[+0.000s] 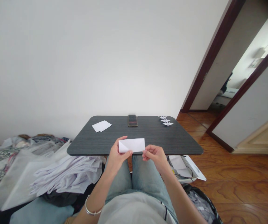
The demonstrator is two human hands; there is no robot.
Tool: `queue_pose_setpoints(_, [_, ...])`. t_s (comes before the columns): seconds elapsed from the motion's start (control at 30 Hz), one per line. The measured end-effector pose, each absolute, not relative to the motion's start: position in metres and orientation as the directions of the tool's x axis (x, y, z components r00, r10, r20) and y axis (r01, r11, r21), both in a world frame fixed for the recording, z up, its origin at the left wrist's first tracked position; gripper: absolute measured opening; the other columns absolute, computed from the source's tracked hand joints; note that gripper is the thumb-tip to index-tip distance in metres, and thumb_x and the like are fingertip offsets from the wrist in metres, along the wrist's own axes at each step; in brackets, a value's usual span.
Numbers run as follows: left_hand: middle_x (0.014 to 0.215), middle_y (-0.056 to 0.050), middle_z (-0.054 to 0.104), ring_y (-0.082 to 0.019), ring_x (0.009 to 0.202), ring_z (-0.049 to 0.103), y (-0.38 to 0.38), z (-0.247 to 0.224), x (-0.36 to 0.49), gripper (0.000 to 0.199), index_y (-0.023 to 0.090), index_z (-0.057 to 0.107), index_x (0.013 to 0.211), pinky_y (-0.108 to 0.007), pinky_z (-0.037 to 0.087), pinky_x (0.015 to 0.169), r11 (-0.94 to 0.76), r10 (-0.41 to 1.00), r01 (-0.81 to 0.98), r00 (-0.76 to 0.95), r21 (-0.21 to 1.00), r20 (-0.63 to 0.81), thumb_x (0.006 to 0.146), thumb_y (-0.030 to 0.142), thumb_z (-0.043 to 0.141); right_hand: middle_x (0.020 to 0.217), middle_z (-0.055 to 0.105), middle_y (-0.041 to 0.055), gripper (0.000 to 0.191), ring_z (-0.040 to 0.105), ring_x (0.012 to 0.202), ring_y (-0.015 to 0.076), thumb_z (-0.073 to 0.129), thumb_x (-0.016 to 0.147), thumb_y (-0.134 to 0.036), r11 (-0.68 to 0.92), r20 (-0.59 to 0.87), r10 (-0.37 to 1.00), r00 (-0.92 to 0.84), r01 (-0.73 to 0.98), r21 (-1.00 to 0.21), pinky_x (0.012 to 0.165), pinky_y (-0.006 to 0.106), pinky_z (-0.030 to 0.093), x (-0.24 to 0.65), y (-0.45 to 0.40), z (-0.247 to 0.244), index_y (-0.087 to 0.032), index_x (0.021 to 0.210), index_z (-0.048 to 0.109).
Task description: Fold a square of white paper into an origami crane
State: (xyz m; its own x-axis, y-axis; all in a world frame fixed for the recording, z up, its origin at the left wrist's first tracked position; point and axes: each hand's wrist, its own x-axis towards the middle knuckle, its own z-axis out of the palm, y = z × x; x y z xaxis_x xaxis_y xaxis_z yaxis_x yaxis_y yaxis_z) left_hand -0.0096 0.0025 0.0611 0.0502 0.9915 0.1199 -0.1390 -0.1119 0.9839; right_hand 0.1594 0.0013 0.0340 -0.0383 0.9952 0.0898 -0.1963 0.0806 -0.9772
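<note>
at the far left we are seeing piled clothes [66,174] lying beside the dark table [84,143]. on its left part, overlapping white sheets [101,126] are resting flat. with our left hand [118,155] we are gripping the left end of a folded white paper [134,145], thumb in front, and holding it over the table's near edge. beyond it a dark flat device [132,120] is lying. with our right hand [155,155] we are pinching the paper's lower right corner, fingers narrow. farther right, three paper cranes [165,120] are sitting near the back corner
</note>
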Motion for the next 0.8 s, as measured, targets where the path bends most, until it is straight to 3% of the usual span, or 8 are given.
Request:
queue_pose_setpoints(0.23, [0.085, -0.002, 0.058, -0.013, 0.071, 0.057, 0.002, 0.062, -0.011, 0.060, 0.016, 0.047, 0.113, -0.023, 0.050, 0.062, -0.097, 0.994, -0.153, 0.037, 0.983, 0.104, 0.057, 0.016, 0.069, 0.053, 0.065, 0.0010, 0.024, 0.058, 0.043, 0.0105, 0.070, 0.063, -0.037, 0.084, 0.089, 0.996, -0.016, -0.183, -0.979, 0.043, 0.019, 0.047, 0.164, 0.001, 0.036, -0.015, 0.062, 0.060])
queue_pose_setpoints(0.37, [0.085, -0.002, 0.058, -0.013, 0.070, 0.057, 0.002, 0.059, -0.008, 0.060, 0.016, 0.047, 0.114, -0.024, 0.050, 0.062, -0.100, 0.991, -0.139, 0.071, 0.985, 0.110, 0.058, 0.017, 0.070, 0.057, 0.065, -0.0002, 0.026, 0.057, 0.043, 0.0094, 0.070, 0.065, -0.039, 0.065, 0.085, 0.992, -0.089, -0.202, -0.977, 0.042, 0.018, 0.045, 0.158, 0.003, 0.033, -0.016, 0.071, 0.059])
queue_pose_setpoints(0.8, [0.083, -0.002, 0.062, -0.013, 0.070, 0.060, 0.004, 0.056, -0.008, 0.061, 0.016, 0.044, 0.114, -0.023, 0.049, 0.064, -0.084, 0.986, -0.195, 0.126, 0.977, 0.110, 0.058, 0.016, 0.070, 0.049, 0.060, -0.0012, 0.026, 0.051, 0.039, 0.0079, 0.066, 0.070, -0.038, 0.137, 0.151, 0.986, -0.077, -0.160, -0.978, 0.040, 0.018, 0.042, 0.152, 0.002, 0.028, -0.015, 0.062, 0.059])
